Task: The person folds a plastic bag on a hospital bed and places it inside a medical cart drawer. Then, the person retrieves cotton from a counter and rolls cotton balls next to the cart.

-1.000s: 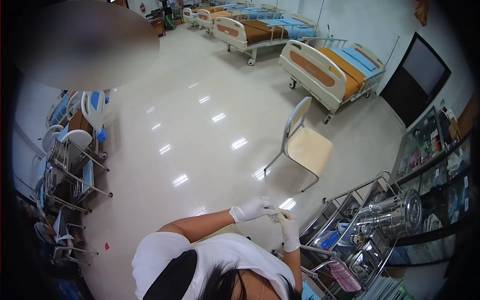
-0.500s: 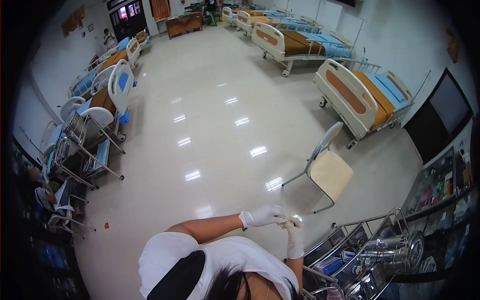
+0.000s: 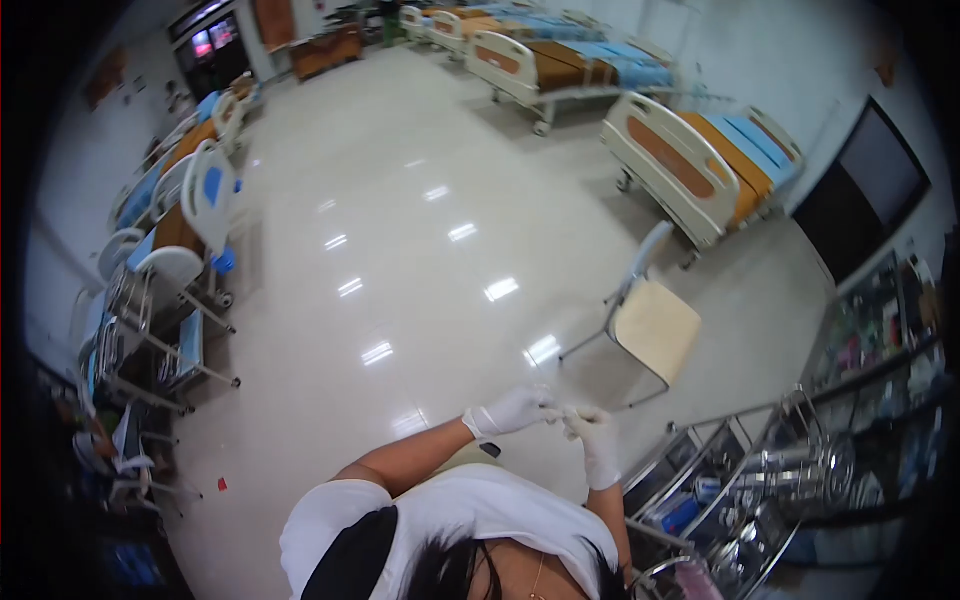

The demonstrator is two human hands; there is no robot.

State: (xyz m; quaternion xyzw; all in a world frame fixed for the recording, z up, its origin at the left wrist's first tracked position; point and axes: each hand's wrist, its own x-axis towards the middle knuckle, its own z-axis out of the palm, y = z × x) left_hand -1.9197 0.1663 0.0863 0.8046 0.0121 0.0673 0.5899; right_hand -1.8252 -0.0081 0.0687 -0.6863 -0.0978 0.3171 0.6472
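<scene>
My left hand (image 3: 514, 411), in a white glove, is held out in front of my chest with its fingers bent into a pinch. Close beside it, my right hand (image 3: 598, 438) wears a white glove too, its fingertips pinched together and pointing at the left ones. A narrow gap shows between the two sets of fingertips. Whatever they hold, if anything, is too small to make out. Below my left wrist, a small dark object (image 3: 490, 450) shows against my clothes.
A chair (image 3: 655, 325) stands ahead on the right. Close by at lower right is a metal trolley (image 3: 735, 430) with steel containers and a blue box (image 3: 678, 512). Hospital beds (image 3: 670, 165) line both sides. Another trolley (image 3: 180, 330) stands left.
The hands, touching at the fingertips before, have drawn slightly apart. The camera view has tilted and shifted, moving the beds up and left in the picture.
</scene>
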